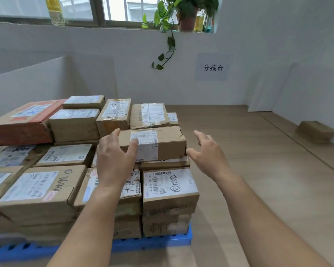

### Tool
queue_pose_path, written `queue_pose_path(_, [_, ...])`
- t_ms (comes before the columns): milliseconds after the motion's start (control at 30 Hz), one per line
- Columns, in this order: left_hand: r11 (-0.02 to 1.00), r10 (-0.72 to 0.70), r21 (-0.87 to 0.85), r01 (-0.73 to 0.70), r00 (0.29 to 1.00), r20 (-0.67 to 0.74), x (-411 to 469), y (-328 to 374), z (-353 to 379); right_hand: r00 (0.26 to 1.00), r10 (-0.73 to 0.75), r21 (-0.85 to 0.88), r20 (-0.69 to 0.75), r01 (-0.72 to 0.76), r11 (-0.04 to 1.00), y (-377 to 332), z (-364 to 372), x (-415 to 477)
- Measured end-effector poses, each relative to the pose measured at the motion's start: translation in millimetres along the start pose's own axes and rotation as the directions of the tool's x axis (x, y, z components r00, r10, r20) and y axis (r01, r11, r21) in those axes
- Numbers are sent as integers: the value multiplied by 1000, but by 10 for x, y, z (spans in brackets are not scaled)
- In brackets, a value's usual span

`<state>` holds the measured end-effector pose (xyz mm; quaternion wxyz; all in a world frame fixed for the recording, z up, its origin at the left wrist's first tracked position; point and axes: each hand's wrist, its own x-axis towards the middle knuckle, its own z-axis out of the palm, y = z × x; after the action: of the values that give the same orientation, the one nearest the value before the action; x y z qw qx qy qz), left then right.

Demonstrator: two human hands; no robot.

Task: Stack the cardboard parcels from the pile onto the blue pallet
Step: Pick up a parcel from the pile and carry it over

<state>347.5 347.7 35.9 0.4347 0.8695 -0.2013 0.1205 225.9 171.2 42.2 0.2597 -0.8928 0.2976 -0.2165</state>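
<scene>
- Seating a long cardboard parcel (168, 143) on top of the stack looks like the step in hand. It lies flat on the upper layer at the right side of the load, and the blue pallet (152, 245) shows beneath the boxes.
- The left hand (114, 157) is on the parcel's left end. Its fingers are spread and reach over the top edge, with the thumb laid on the front face across the white label (146, 146).
- The right hand (206, 153) has spread, relaxed fingers and holds nothing. Its thumb tip is just beside the parcel's lower right corner — I cannot tell whether it touches.
- The long axis runs left to right, roughly along the pallet's near edge, with the right end a touch farther away. The short ends face the two hands, and the label wraps from the top down the front.
- Next, by my reading, both hands should nudge it square with the box below — its right end seems close to the stack's edge. A small cardboard box (315, 131) sits on the floor by the right wall, well apart, and is likely the next one to fetch.
</scene>
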Motion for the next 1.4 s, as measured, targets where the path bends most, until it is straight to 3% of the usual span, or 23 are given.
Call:
queue_pose_path(100, [995,99,47,-93,983,-152,-147,155,27,998,-15,-69,-66,11,998,91,-141,-56])
queue_pose_path(233, [981,190,76,-180,970,-151,-335,374,127,991,-66,-121,-113,52,991,262,-342,-161])
queue_pose_path(433, [938,337,85,-336,942,-2,-884,924,650,980,-136,-190,-143,107,976,708,-617,-377])
queue_pose_path(667, [933,318,110,-344,927,202,-1618,1531,1479,988,-121,-306,-96,86,948,1663,-1044,-709])
queue_pose_path(933, [889,387,120,-441,866,317,-2348,2235,2434,987,-112,-420,-114,54,906,2806,-1632,-953])
queue_pose_path(1400, [839,465,38,-542,752,467,-2733,3168,3624,962,55,-504,-268,-188,843,4207,-2341,-846])
